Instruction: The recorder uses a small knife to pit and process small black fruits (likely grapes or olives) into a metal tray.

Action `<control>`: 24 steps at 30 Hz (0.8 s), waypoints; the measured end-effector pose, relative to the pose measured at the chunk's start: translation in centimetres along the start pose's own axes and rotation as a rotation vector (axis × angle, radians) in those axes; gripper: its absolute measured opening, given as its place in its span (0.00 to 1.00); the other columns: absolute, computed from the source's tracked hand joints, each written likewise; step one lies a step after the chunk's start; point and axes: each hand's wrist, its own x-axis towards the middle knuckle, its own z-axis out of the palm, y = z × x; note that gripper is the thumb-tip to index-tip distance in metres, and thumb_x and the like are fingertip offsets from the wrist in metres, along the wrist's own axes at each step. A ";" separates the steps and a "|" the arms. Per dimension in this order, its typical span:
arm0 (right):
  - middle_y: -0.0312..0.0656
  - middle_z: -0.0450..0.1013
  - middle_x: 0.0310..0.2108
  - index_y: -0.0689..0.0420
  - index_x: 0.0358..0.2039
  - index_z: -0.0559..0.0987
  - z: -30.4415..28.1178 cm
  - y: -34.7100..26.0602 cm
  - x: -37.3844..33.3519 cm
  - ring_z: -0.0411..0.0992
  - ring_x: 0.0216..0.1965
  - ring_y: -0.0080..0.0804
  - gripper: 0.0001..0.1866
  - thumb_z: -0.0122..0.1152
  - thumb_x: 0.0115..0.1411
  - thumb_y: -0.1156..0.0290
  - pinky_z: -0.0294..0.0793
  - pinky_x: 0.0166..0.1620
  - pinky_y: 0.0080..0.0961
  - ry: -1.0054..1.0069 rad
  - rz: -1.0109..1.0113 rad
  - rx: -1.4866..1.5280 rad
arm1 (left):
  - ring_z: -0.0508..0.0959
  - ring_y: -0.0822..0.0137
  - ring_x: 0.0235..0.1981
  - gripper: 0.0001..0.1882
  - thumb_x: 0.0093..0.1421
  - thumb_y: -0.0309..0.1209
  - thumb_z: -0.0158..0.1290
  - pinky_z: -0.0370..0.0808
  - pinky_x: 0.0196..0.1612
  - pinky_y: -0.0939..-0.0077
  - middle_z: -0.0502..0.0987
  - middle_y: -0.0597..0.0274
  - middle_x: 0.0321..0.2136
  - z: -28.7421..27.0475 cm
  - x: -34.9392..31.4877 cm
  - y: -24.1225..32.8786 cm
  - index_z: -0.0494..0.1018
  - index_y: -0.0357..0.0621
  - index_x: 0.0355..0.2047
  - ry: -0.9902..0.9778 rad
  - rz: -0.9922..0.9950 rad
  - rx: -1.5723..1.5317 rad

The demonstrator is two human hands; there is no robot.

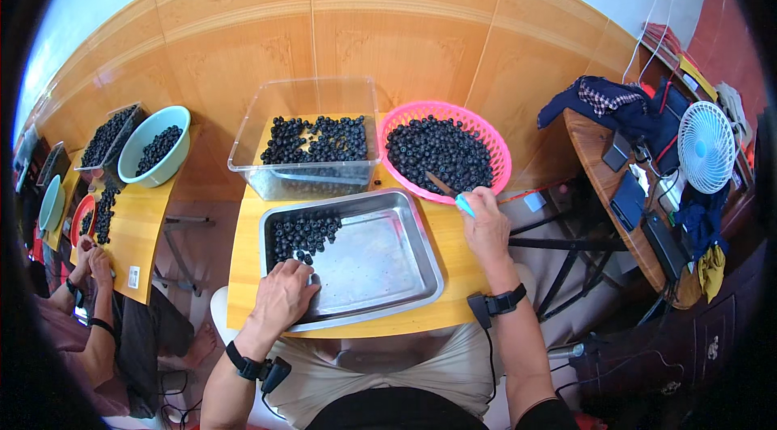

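My left hand (285, 294) is at the near left side of a metal tray (372, 268). Its fingers curl down beside a heap of blueberries (301, 237); their tips are hidden, so I cannot make out what lies under them. In my right hand (487, 223) is a small knife (441, 185) with a light blue handle, its blade pointing to the far left. The blade lies over the near side of a pink basket (503, 156) full of blueberries (441, 146). Behind the tray, a clear plastic bin (303, 181) holds more blueberries (316, 138).
At left, another person's hands (95, 262) work at a yellow table (154, 223) with loose blueberries and a pale green basin (170, 168). A round wooden table (595, 151) at right carries dark devices, clothing and a blue fan (706, 146).
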 end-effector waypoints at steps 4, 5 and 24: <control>0.37 0.72 0.44 0.45 0.47 0.81 1.5 -2.7 -0.5 0.78 0.35 0.51 0.14 0.66 0.60 0.68 0.75 0.33 0.50 0.012 -0.018 -0.025 | 0.80 0.50 0.43 0.13 0.57 0.31 0.64 0.80 0.43 0.57 0.79 0.53 0.37 0.0 -0.1 -0.3 0.79 0.41 0.41 0.015 0.009 -0.005; 0.37 0.72 0.44 0.45 0.48 0.81 1.8 -3.6 -0.7 0.78 0.34 0.50 0.14 0.66 0.60 0.68 0.75 0.32 0.50 0.007 0.027 -0.023 | 0.80 0.50 0.43 0.13 0.57 0.31 0.64 0.80 0.43 0.57 0.79 0.53 0.37 0.1 -0.1 -0.3 0.79 0.41 0.41 0.018 0.009 -0.005; 0.41 0.77 0.44 0.54 0.48 0.82 -1.7 -2.6 -1.7 0.79 0.41 0.47 0.15 0.68 0.60 0.71 0.79 0.40 0.42 0.042 0.036 0.025 | 0.80 0.49 0.41 0.11 0.56 0.29 0.64 0.79 0.42 0.56 0.78 0.51 0.35 -0.2 -0.2 -0.9 0.77 0.39 0.37 0.023 0.010 0.000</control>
